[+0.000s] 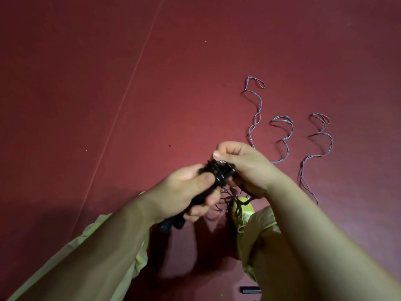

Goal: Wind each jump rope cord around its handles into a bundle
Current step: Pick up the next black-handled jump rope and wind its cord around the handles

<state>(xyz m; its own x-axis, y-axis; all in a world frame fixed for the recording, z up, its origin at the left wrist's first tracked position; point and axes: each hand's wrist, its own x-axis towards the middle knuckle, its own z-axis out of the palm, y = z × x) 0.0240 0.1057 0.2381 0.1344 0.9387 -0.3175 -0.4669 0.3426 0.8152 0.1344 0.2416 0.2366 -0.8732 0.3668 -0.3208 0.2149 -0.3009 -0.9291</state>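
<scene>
**Inspector:** Report any markings or writing.

**Technician:** No writing can be read on any item; the black handles (191, 198) are partly covered by the fingers and too blurred to tell.

**Inspector:** Describe the item under work.

**Technician:** The handles are black and lie side by side, gripped in the left hand (191, 192), whose fingers are curled round them with the thumb pressed on top. Turns of dark cord (219, 172) sit wound around the upper end of the handles. The right hand (243, 168) has its fingers curled, thumb against forefinger, pinching the cord just above the wound part. Slack loops of the cord hang below both hands, in front of a yellow-green shoe (243, 208).

**Inspector:** Location of the item?

**Technician:** It is held in the air above the red floor (108, 83), near the lower middle of the view.

**Inspector:** Surrounding items and free room?

**Technician:** Three grey cords (284, 137) lie in wavy lines on the floor beyond the right hand, apart from each other. A small dark bar (250, 290) lies near the lower edge. A thin seam (130, 83) crosses the floor on the left; the floor there carries only small specks.
</scene>
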